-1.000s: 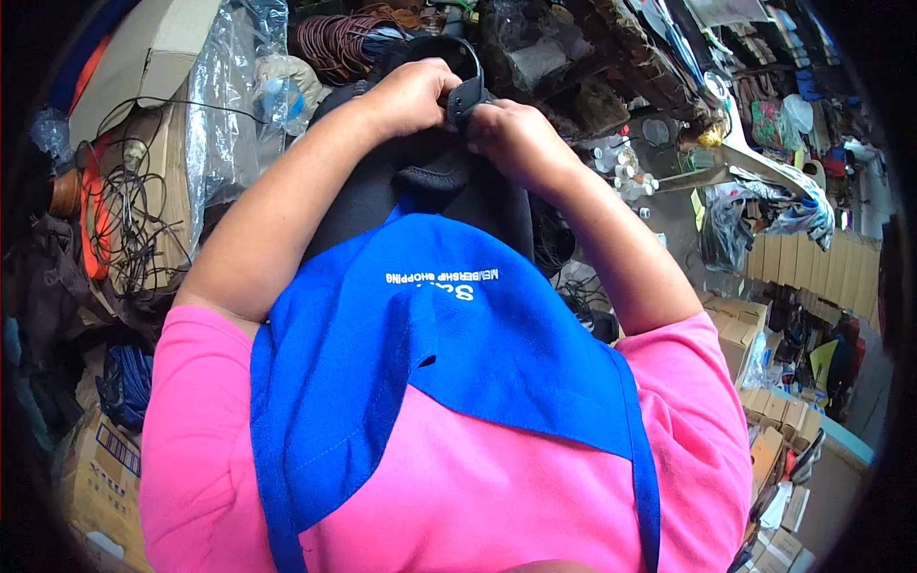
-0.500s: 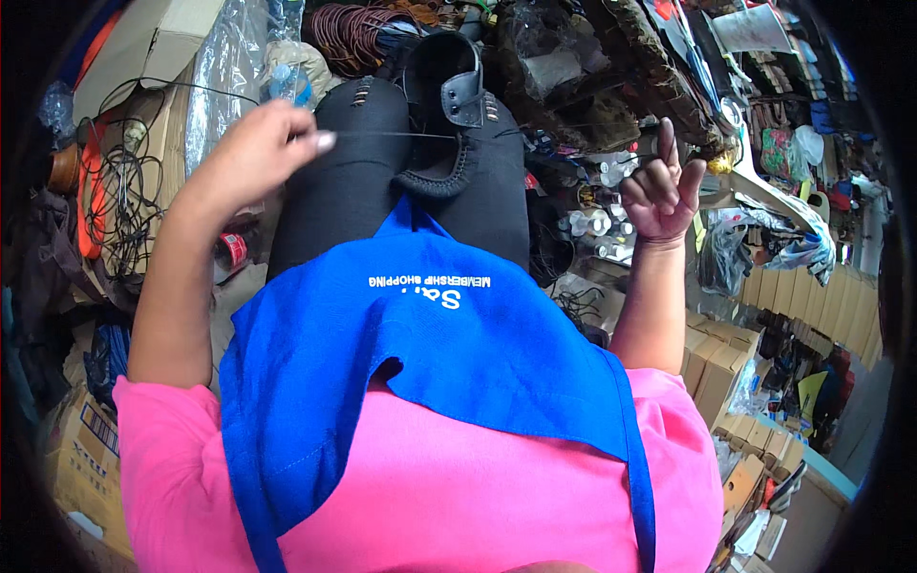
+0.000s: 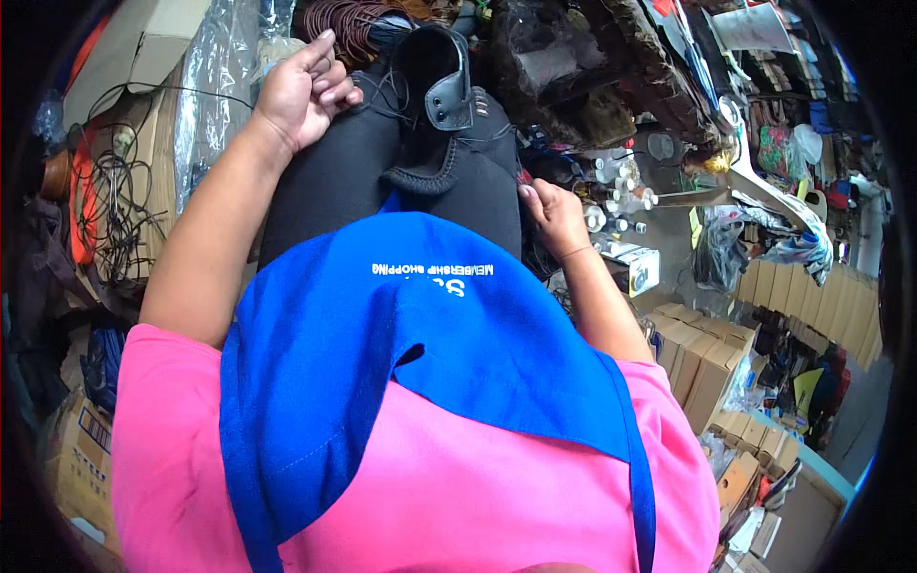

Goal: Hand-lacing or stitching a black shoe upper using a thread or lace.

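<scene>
Pink shirt [image 3: 516, 487] fabric shows around a blue apron [image 3: 334, 315], beyond it black trousers [image 3: 320, 186]. A black leather shoe [image 3: 448, 103] sits between the trouser legs, apart from both hands. The left hand [image 3: 304, 95] is half curled, the right hand [image 3: 557, 218] bent beside the thigh; whether either grips anything, I cannot tell.

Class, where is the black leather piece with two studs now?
In the head view, the black leather piece sits at upper centre, between the person's knees, right of the left hand.
</scene>
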`<state>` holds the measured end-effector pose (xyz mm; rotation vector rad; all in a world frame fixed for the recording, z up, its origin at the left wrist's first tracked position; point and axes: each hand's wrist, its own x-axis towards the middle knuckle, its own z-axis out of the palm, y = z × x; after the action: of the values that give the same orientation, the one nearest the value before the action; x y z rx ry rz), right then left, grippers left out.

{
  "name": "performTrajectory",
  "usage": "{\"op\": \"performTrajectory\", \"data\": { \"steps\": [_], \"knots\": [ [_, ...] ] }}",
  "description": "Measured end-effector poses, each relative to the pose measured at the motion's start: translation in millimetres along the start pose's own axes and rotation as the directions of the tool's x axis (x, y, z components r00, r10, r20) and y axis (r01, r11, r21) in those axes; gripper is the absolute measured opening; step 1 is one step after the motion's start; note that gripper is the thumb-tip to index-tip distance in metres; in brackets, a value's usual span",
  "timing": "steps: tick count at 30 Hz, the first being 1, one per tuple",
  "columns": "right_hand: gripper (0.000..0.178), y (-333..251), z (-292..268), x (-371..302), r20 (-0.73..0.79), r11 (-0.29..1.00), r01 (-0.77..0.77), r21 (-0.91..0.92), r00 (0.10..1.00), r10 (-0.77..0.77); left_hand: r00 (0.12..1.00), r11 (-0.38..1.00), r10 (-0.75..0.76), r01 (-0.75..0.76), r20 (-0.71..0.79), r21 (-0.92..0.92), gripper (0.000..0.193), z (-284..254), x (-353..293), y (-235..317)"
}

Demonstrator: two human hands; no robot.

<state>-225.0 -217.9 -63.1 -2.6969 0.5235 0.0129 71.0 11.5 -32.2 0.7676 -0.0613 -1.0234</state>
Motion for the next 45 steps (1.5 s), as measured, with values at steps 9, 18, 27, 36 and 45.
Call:
{"op": "performTrajectory", "data": {
  "steps": [9, 18, 27, 36, 45],
  "knots": [
    [0.066, 14, 4, -8, 0.337, -0.066, -0.342, 0.937, 0.843, 0.419, 0.951, 0.248, 0.291, -0.179, 0.103, 0.952, 0.043, 5, 14, 22],
    [0.066, 16, 2, -28, 0.443, -0.226, -0.383, 0.896, 0.814, 0.377, 0.811, 0.070, -0.266, -0.523, 0.521, 0.850, 0.051, 65, 35, -30],
    [0.034, -69, -74, 23, -0.187, 0.943, 0.077, 0.323, 0.982, -0.016, 0.794, 0.195, -0.402, -0.412, 0.456, 0.890, 0.041, 64, 31, -42],
    [0.020, -105, -52, 44, 0.175, 0.954, 0.283, 0.103, 0.939, -0.297, 0.810, 0.074, -0.204, -0.547, 0.549, 0.834, 0.039, 50, 20, -54],
    [0.023, -101, -91, -8, 0.071, 0.902, 0.100, 0.419, 0.987, -0.142, 0.807, 0.474, -0.397, -0.227, 0.437, 0.851, 0.029, 50, 20, -43]
  ]
}}
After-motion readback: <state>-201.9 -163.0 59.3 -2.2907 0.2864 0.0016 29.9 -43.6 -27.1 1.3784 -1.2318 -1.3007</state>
